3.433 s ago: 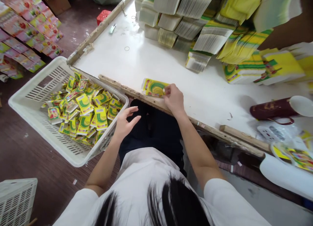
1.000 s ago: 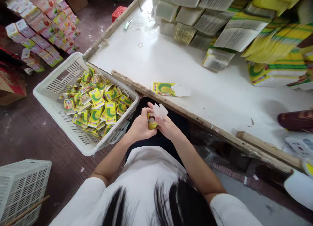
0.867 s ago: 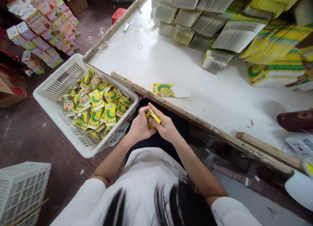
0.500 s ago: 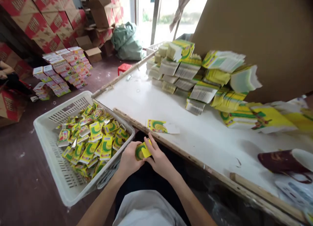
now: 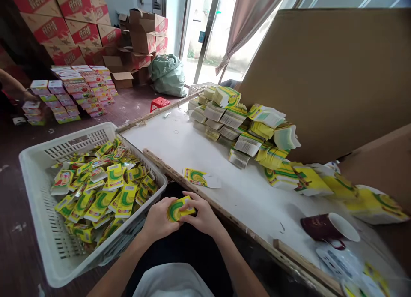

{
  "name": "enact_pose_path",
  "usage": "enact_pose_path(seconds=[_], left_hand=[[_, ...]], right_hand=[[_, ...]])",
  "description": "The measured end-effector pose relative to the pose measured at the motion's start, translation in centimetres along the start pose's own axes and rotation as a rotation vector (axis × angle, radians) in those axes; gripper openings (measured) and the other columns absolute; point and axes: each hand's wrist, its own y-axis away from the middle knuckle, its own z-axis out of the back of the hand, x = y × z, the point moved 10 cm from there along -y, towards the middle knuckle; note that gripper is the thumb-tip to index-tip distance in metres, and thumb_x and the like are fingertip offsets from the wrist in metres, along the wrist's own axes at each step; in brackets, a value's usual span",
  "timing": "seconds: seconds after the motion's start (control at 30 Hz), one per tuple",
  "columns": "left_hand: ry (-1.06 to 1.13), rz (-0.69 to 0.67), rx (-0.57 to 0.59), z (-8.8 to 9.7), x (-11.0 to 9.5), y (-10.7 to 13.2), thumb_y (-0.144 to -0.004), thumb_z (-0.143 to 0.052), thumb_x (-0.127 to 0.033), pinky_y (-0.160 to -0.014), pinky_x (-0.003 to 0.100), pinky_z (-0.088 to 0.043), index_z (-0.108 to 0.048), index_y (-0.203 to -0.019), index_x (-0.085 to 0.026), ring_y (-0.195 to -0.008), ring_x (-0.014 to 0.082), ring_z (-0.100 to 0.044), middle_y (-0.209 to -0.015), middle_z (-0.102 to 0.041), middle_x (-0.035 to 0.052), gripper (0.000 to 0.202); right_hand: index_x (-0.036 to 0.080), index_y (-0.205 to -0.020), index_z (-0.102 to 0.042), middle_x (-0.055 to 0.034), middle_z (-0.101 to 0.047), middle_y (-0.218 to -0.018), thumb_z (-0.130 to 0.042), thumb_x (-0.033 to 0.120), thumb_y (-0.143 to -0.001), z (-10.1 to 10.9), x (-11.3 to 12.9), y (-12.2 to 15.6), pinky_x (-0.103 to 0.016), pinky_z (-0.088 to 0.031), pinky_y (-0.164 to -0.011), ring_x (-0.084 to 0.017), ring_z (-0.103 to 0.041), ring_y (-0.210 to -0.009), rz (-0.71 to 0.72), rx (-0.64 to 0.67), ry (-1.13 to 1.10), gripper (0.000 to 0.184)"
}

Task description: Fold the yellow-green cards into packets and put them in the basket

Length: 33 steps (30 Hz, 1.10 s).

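Between my two hands is a small yellow and green carton, held over my lap at the table's near edge. My left hand grips its left end, and my right hand pinches its right end with thumb and fingers. Just beyond my hands, one flat printed carton lies on the white table. To my left, a white plastic basket holds a heap of yellow and green packets. Fingers cover part of the carton in my hands.
Stacks of flat cartons stand across the table. A dark mug sits at the right, near a wooden strip. A red stool, pink boxes and a green sack are on the floor. Another person's arm shows far left.
The carton's flap at the right end, raised before, now lies flatter under my right fingers. My view has tilted up and shifted right. The other person's arm now reaches to the pink boxes.
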Motion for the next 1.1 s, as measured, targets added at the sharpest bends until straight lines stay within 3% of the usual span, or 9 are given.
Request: enact_pose_path(seconds=[0.13,0.2,0.23,0.33,0.4,0.47,0.63,0.8,1.1], left_hand=[[0.003,-0.007,0.009,1.0,0.8,-0.4,-0.07,-0.075,-0.03,-0.087,0.036,-0.055,-0.06,-0.118,-0.023,-0.1,0.0228,-0.069,-0.11,-0.071,0.0042,0.05],[-0.062,0.019,-0.091,3.6,2.4,-0.8,-0.074,-0.074,-0.036,-0.095,0.04,-0.053,-0.059,-0.123,-0.023,-0.107,0.0257,-0.067,-0.117,-0.069,0.0069,0.053],[-0.132,0.049,-0.2,5.6,3.5,-0.8,-0.075,-0.073,-0.04,-0.1,0.044,-0.051,-0.058,-0.125,-0.021,-0.113,0.0289,-0.065,-0.121,-0.068,0.0098,0.055],[-0.37,0.187,-0.538,11.5,6.7,0.2,-0.07,-0.077,-0.053,-0.112,0.059,-0.037,-0.048,-0.138,-0.012,-0.132,0.0417,-0.049,-0.139,-0.055,0.0218,0.084],[-0.393,0.202,-0.598,12.9,7.8,0.6,-0.073,-0.073,-0.056,-0.113,0.06,-0.035,-0.045,-0.141,-0.01,-0.134,0.0421,-0.046,-0.141,-0.053,0.024,0.086],[-0.324,0.156,-0.537,12.1,7.8,0.4,-0.08,-0.068,-0.054,-0.112,0.056,-0.039,-0.05,-0.136,-0.014,-0.13,0.0377,-0.051,-0.135,-0.059,0.0197,0.071],[-0.057,0.081,-0.304,7.0,5.6,-0.7,-0.087,-0.064,-0.043,-0.105,0.047,-0.049,-0.064,-0.117,-0.022,-0.114,0.0266,-0.064,-0.119,-0.069,0.0079,0.036],[0.108,0.075,-0.133,3.3,4.1,-0.9,-0.087,-0.065,-0.039,-0.101,0.042,-0.054,-0.066,-0.117,-0.023,-0.114,0.0232,-0.066,-0.121,-0.071,0.0068,0.034],[0.22,0.067,0.027,-0.7,2.6,0.5,-0.085,-0.068,-0.031,-0.091,0.039,-0.059,-0.068,-0.115,-0.022,-0.1,0.0203,-0.071,-0.111,-0.075,0.0061,0.031]], right_hand=[[0.025,-0.109,-0.074,-0.0119,-0.055,-0.145,-0.085,0.041,-0.071,-0.6,0.0,-0.8,-0.043,-0.045,-0.109,-0.03,-0.046,-0.141,0.062,0.1,-0.222,0.044],[0.029,-0.129,-0.063,-0.0101,-0.052,-0.148,-0.08,0.046,-0.076,1.5,-1.4,-1.8,-0.042,-0.047,-0.107,-0.027,-0.052,-0.136,0.051,0.055,-0.325,0.059],[0.029,-0.135,-0.058,-0.0097,-0.056,-0.145,-0.074,0.047,-0.081,3.4,-2.7,-2.4,-0.043,-0.048,-0.106,-0.026,-0.057,-0.131,0.018,-0.046,-0.321,0.059],[0.023,-0.133,-0.059,-0.0121,-0.062,-0.136,-0.063,0.037,-0.087,9.9,-7.5,-3.3,-0.046,-0.047,-0.106,-0.026,-0.061,-0.121,-0.167,-0.437,0.08,0.048],[0.017,-0.131,-0.062,-0.0147,-0.065,-0.131,-0.063,0.027,-0.085,11.2,-9.9,-3.8,-0.046,-0.046,-0.105,-0.029,-0.061,-0.12,-0.311,-0.44,0.402,0.047],[0.014,-0.128,-0.065,-0.0157,-0.069,-0.123,-0.061,0.019,-0.084,10.9,-11.5,-4.3,-0.045,-0.046,-0.103,-0.03,-0.062,-0.116,-0.37,-0.385,0.537,0.044],[0.017,-0.124,-0.068,-0.0136,-0.071,-0.116,-0.056,0.014,-0.087,9.5,-11.8,-4.1,-0.039,-0.046,-0.099,-0.027,-0.064,-0.109,-0.373,-0.362,0.624,0.038],[0.018,-0.131,-0.062,-0.0132,-0.07,-0.124,-0.054,0.019,-0.092,8.7,-10.9,-3.6,-0.038,-0.044,-0.103,-0.025,-0.063,-0.114,-0.344,-0.34,0.685,0.04],[0.016,-0.117,-0.069,-0.0139,-0.069,-0.111,-0.049,0.009,-0.093,8.4,-10.5,-3.9,-0.036,-0.046,-0.094,-0.025,-0.063,-0.106,-0.351,-0.346,0.725,0.032]])
